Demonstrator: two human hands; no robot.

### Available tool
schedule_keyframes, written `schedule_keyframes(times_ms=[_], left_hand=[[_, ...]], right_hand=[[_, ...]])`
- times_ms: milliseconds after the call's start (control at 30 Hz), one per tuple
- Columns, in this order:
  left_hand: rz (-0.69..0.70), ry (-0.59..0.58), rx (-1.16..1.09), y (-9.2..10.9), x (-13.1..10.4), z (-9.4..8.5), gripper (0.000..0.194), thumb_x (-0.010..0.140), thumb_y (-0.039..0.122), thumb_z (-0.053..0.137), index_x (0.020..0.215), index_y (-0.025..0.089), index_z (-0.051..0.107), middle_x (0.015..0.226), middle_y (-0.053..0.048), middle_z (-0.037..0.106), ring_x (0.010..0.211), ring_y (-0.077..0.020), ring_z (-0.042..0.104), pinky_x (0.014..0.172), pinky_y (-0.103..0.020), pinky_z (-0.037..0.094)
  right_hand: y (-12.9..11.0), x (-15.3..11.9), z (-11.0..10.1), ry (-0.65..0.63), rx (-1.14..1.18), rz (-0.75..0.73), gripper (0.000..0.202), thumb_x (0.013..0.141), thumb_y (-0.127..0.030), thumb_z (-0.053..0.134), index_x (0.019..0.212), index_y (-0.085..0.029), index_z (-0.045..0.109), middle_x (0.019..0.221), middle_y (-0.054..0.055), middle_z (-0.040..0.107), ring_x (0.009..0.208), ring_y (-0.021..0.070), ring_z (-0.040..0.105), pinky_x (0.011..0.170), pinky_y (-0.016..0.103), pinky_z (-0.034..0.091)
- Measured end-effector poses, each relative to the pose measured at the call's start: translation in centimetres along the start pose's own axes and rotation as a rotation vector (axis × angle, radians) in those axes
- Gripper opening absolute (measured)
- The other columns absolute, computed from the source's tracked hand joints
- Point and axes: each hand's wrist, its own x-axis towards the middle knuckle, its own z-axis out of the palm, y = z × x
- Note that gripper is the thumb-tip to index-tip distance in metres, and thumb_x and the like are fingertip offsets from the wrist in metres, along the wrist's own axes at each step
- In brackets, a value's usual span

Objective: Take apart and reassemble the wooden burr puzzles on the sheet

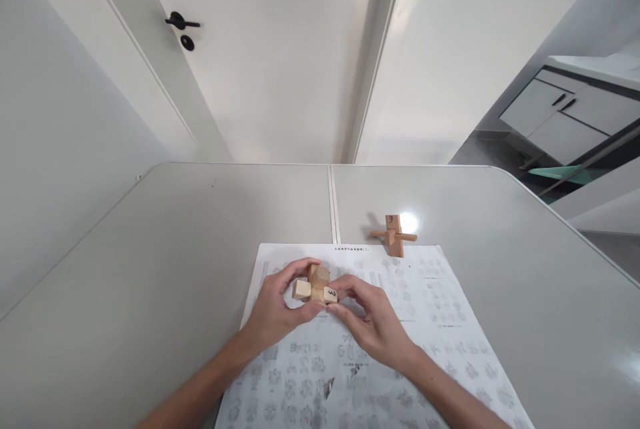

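Between my two hands is a wooden burr puzzle (pixel 317 295) made of interlocking light blocks, one end marked "3". My left hand (pixel 280 299) grips it from the left, fingers behind and thumb along the near side. From the right, my right hand (pixel 370 319) pinches the numbered block between thumb and fingertips. Both hands are over a printed paper sheet (pixel 310 349). Farther back on the right, a second wooden puzzle (pixel 393 236) stands at the sheet's top edge, cross-shaped, with a mark on its upper block.
The sheet carries rows of small faded diagrams and lies on a pale grey table (pixel 165 269) with a white seam (pixel 333 206). Beyond the far edge is a white door (pixel 270 49) with a black handle (pixel 183 21). A white cabinet (pixel 565 109) is at the far right.
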Motion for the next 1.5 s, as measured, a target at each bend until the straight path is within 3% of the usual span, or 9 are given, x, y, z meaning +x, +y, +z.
schedule_keyframes(times_ms=[200,367,433,600,700,967,1167,1367,1500], left_hand=[[-0.067,-0.005,-0.159,-0.1,0.2,0.2,0.048,0.087,0.047,0.072,0.128,0.022,0.067,0.119,-0.012,0.075,0.106,-0.029,0.071,0.09,-0.037,0.057],[-0.095,-0.107,-0.299,-0.1,0.2,0.4,0.057,0.094,0.065,0.06,0.127,0.019,0.068,0.118,-0.012,0.073,0.102,-0.026,0.068,0.085,-0.033,0.055],[-0.102,-0.173,-0.333,0.0,0.1,0.6,0.058,0.096,0.067,0.057,0.126,0.019,0.069,0.114,-0.011,0.074,0.097,-0.024,0.067,0.084,-0.032,0.054],[-0.111,-0.262,-0.34,-0.1,-0.1,0.8,0.068,0.094,0.076,0.051,0.127,0.019,0.069,0.102,-0.009,0.074,0.082,-0.0196,0.064,0.076,-0.029,0.05],[-0.129,-0.301,-0.372,-0.5,-0.1,0.8,0.066,0.096,0.074,0.049,0.126,0.019,0.07,0.097,-0.008,0.073,0.08,-0.0185,0.064,0.079,-0.03,0.05],[-0.157,-0.397,-0.546,-0.1,0.0,0.9,0.061,0.1,0.071,0.045,0.126,0.022,0.071,0.116,-0.011,0.073,0.109,-0.0265,0.067,0.094,-0.037,0.051],[-0.178,-0.345,-0.552,-0.5,0.1,0.9,0.059,0.101,0.07,0.045,0.125,0.022,0.071,0.121,-0.012,0.072,0.117,-0.0286,0.065,0.098,-0.04,0.05],[-0.162,-0.296,-0.547,-1.3,0.1,0.8,0.061,0.101,0.07,0.043,0.132,0.023,0.067,0.125,-0.013,0.072,0.124,-0.0314,0.063,0.106,-0.046,0.047],[-0.188,-0.285,-0.527,-1.7,0.0,0.8,0.063,0.101,0.069,0.043,0.136,0.022,0.066,0.126,-0.015,0.072,0.125,-0.0326,0.062,0.106,-0.048,0.047]], right_hand=[[-0.2,0.1,0.3,0.038,-0.075,-0.057,0.017,0.103,-0.032,0.061,0.119,-0.028,0.061,0.091,0.003,0.067,0.083,0.0211,0.065,0.077,0.036,0.058],[0.0,0.1,0.4,0.132,-0.256,-0.218,0.068,0.088,-0.038,0.083,0.144,-0.033,0.046,0.129,0.012,0.054,0.12,0.0315,0.058,0.099,0.051,0.057],[0.1,0.0,0.4,0.124,-0.315,-0.233,0.077,0.087,-0.036,0.083,0.152,-0.034,0.04,0.14,0.014,0.045,0.132,0.0349,0.052,0.104,0.055,0.056],[-0.2,0.1,0.2,0.067,-0.346,-0.27,0.069,0.092,-0.029,0.078,0.151,-0.034,0.042,0.143,0.013,0.045,0.132,0.0329,0.052,0.104,0.051,0.057],[-0.5,0.3,0.2,0.067,-0.325,-0.296,0.072,0.089,-0.028,0.08,0.151,-0.032,0.043,0.139,0.013,0.05,0.128,0.0318,0.055,0.103,0.049,0.058],[-0.9,0.6,0.0,0.059,-0.323,-0.347,0.072,0.089,-0.027,0.08,0.151,-0.029,0.042,0.138,0.013,0.058,0.129,0.0305,0.057,0.104,0.048,0.055],[-0.9,0.4,-0.1,0.075,-0.323,-0.368,0.069,0.093,-0.026,0.076,0.152,-0.028,0.041,0.146,0.014,0.053,0.135,0.0314,0.054,0.109,0.052,0.053],[-0.5,0.2,-0.3,0.162,-0.361,-0.424,0.042,0.098,-0.007,0.063,0.134,-0.029,0.058,0.138,0.013,0.056,0.123,0.0275,0.06,0.083,0.039,0.064],[-0.3,0.2,-0.3,0.176,-0.377,-0.444,0.038,0.097,-0.006,0.065,0.13,-0.025,0.059,0.136,0.013,0.058,0.123,0.0273,0.061,0.088,0.042,0.063]])
